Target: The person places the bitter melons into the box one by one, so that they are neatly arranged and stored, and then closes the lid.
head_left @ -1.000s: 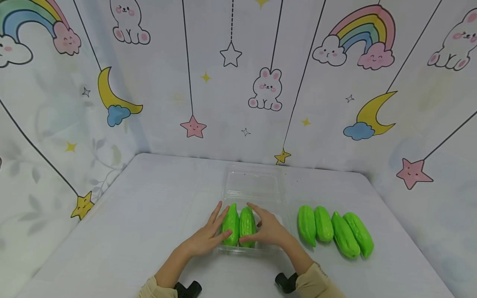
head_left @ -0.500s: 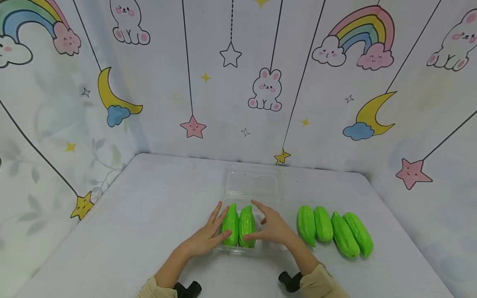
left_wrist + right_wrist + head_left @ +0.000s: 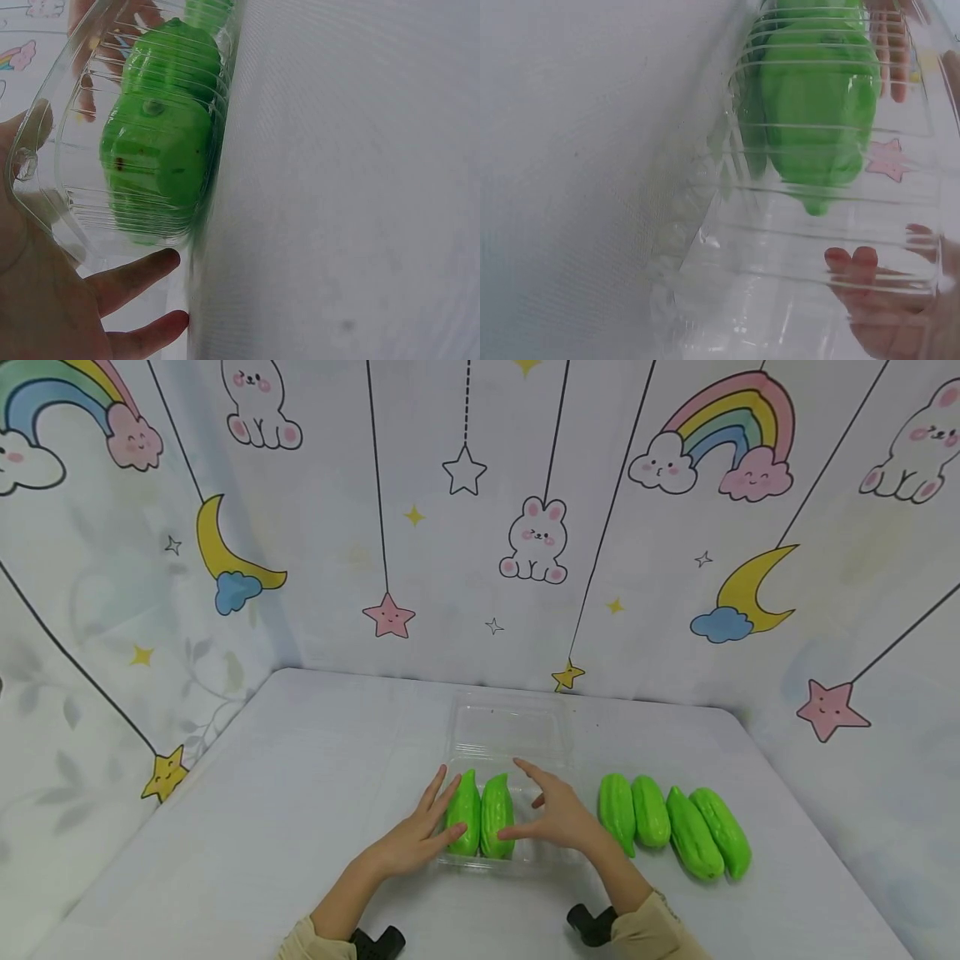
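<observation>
Two bright green, ridged, gourd-like vegetables lie side by side in the left part of a clear plastic box (image 3: 536, 865). My left hand (image 3: 411, 843) rests at the box's left side with fingers spread, its thumb over the left gourd (image 3: 464, 818). In the left wrist view, two fingers extend below the box wall. My right hand (image 3: 555, 817) hovers over the box's right part, thumb and forefinger wide apart with nothing gripped. Its thumb tip overlaps the right gourd (image 3: 497, 818) in the head view; contact cannot be told. Through the wall, the right wrist view shows a gourd (image 3: 817, 112).
The box's clear lid (image 3: 510, 727) lies folded back behind it. Several more green gourds (image 3: 696, 835) lie in a row on the white table (image 3: 322, 752) to the right. A patterned cloth (image 3: 450, 568) hangs behind and beside the table.
My right hand has drawn off to the right from the right gourd, which stays in the box. The left hand has kept its place.
</observation>
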Demonstrator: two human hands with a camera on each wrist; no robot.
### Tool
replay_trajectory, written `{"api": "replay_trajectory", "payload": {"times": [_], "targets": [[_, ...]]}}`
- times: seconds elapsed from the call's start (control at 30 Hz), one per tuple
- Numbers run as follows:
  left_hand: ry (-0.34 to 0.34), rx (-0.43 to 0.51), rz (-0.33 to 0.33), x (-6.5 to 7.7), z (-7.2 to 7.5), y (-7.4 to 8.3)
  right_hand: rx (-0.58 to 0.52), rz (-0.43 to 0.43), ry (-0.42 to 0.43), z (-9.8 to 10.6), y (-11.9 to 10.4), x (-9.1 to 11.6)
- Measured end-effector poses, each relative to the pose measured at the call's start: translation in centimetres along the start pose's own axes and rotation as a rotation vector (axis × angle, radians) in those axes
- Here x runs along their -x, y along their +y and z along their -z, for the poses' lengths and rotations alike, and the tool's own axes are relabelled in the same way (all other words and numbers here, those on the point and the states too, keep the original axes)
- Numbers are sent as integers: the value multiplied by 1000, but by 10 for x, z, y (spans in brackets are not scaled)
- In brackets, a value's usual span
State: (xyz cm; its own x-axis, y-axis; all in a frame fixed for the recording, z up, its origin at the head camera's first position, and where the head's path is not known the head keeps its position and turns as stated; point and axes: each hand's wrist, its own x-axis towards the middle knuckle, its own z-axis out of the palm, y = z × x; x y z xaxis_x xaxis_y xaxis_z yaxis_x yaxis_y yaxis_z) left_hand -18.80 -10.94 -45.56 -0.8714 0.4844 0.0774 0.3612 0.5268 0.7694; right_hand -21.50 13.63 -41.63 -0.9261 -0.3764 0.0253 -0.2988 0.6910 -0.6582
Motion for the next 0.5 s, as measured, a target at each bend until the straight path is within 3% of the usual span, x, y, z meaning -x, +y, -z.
{"api": "replay_trajectory", "payload": {"times": [0.5], "targets": [[1, 0, 3, 0, -1, -1, 15, -21, 55, 13, 2, 7]]}}
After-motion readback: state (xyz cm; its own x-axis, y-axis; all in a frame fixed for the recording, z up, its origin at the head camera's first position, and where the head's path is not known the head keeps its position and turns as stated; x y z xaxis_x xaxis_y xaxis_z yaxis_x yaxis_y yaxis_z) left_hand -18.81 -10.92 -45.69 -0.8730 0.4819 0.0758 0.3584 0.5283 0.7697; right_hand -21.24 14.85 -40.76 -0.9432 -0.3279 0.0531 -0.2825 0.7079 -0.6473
